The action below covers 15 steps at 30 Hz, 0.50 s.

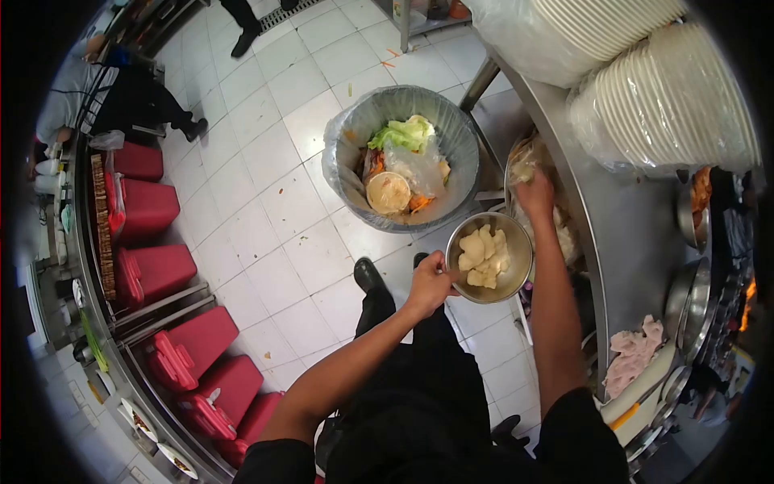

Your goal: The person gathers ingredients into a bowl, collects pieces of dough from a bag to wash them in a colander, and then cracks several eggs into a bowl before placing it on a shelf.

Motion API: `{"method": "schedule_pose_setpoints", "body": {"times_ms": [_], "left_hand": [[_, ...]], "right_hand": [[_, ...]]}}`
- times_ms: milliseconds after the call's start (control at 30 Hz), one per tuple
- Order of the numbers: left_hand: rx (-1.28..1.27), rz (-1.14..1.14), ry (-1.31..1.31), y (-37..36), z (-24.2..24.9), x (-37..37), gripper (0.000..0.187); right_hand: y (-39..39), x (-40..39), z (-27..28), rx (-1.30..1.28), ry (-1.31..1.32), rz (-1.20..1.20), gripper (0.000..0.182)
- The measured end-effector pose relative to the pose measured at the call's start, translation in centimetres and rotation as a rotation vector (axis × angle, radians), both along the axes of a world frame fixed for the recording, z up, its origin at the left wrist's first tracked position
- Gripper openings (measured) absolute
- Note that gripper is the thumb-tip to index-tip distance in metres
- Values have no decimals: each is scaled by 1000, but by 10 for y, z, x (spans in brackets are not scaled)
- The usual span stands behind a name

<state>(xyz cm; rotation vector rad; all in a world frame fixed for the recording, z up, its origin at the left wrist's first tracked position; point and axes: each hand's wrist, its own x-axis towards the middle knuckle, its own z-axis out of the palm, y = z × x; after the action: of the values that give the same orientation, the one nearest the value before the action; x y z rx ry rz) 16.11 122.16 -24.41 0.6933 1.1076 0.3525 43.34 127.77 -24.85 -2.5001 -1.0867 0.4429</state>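
The left hand's fingers (439, 266) are clamped on the near-left rim of a round, shiny steel bowl (518, 278), the thumb lying at its edge. The bowl is held in the air, its mouth facing up, with a loose heap of pale, cream-coloured, irregular pieces (484, 254) inside. The right hand (534, 194) reaches past the far side of the bowl, its fingers down among crumpled, clear plastic bagging (528, 152) in a metal-rimmed container beneath the table's edge. Plastic and shadow cover those fingertips, so I cannot tell whether they are together or apart, or whether they grip anything.

The step in hand looks like a two-handed one: the left steadies the bowl while the right works in the bagging. As I judge it, this calls for a level bowl, since the pieces lie loose, and for fingers kept free of the plastic folds.

Just beyond the bowl stands a large round bin lined with clear plastic (339, 173), holding green leaves (407, 133), orange scraps and a round, pale tub (389, 194). To the right, the curved grey steel table (592, 218) carries plastic-wrapped stacks of white containers (669, 105) and, nearer the body, a pink, soft-looking mass (633, 355).
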Motion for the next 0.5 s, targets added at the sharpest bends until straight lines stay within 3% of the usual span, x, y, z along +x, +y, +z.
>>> {"method": "schedule_pose_setpoints", "body": {"times_ms": [100,200,267,333,500], "left_hand": [[5,24,23,2,0,-3,20],[24,13,80,5,2,6,19],[47,0,117,8,-2,10,19],[63,-3,118,8,-6,12,19],[78,-1,112,10,1,15,22]], "right_hand": [[5,15,-25,45,116,-111,47],[-14,-8,11,131,12,-391,45],[-43,-29,37,365,216,-350,45],[-68,-57,60,383,280,-243,40],[-86,-95,82,329,89,97,36]]}}
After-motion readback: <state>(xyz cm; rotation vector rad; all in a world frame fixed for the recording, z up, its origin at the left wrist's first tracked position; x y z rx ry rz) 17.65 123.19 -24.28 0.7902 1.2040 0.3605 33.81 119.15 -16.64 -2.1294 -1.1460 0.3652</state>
